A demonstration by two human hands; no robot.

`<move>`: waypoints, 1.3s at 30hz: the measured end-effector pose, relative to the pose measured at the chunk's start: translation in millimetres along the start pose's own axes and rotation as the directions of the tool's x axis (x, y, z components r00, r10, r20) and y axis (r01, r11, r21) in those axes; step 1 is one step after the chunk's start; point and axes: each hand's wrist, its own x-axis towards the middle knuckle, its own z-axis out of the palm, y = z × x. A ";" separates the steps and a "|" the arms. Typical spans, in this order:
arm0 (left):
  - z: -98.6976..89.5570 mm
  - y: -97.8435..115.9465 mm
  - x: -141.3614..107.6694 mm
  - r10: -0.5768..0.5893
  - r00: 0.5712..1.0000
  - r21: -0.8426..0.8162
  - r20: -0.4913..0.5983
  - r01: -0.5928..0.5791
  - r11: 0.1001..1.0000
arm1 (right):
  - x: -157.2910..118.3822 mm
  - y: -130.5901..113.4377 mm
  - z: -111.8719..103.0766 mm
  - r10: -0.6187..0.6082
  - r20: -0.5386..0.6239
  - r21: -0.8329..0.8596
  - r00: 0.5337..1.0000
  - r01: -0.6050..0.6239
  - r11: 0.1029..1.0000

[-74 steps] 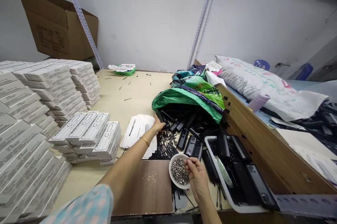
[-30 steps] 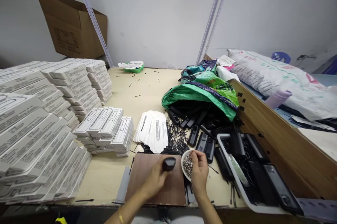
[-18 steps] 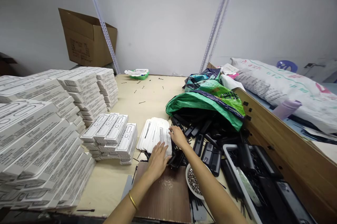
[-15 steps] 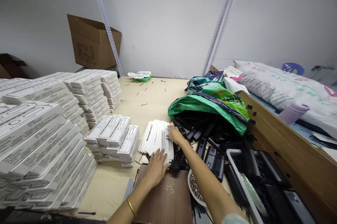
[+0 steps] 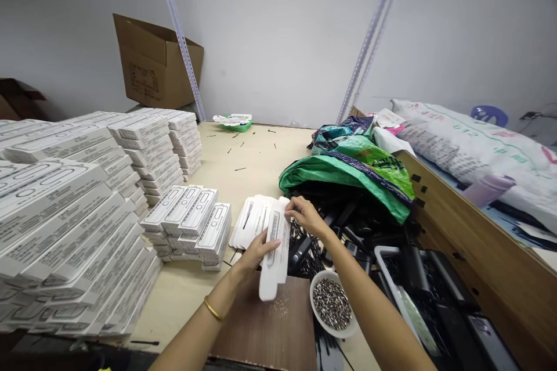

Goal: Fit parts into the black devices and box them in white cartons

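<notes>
Left hand (image 5: 256, 254) pinches a white printed carton blank (image 5: 270, 271) mid-length, thumb on the printed face, fingers mostly hidden behind it. Right hand (image 5: 308, 215) has bunched fingertips at the blank's far right edge; touching, it seems, but can't tell if firmly gripped. Blank slants between both hands, end flap hanging toward the wearer, over a brown wood-grain board (image 5: 265, 342). Hard to tell whether it's flat or slightly opened.

Step in hand, judged: handling a single blank. Next move seems to call for left thumb holding the face steady while right fingertips work the far edge.

Just beyond left hand: a fanned pile of flat blanks (image 5: 248, 226). Under and right of the hands: loose thin black rods (image 5: 312, 266) and a black handheld case (image 5: 300, 253). Nearer the wearer, below right forearm: white bowl (image 5: 346, 333) of small metal pieces (image 5: 331, 304). Beyond right hand: green woven bag (image 5: 300, 172), mouth toward the hands. Farther right: white tray (image 5: 386, 250) with black cases. Left of left hand: short stack of boxed cartons (image 5: 213, 231), then a much bigger stack (image 5: 82, 226).
</notes>
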 end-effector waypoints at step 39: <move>50.2 -6.0 -43.4 -0.007 1.000 0.128 -0.021 0.010 0.992 | -116.3 -43.9 92.3 0.387 -0.501 0.504 0.774 -0.102 0.858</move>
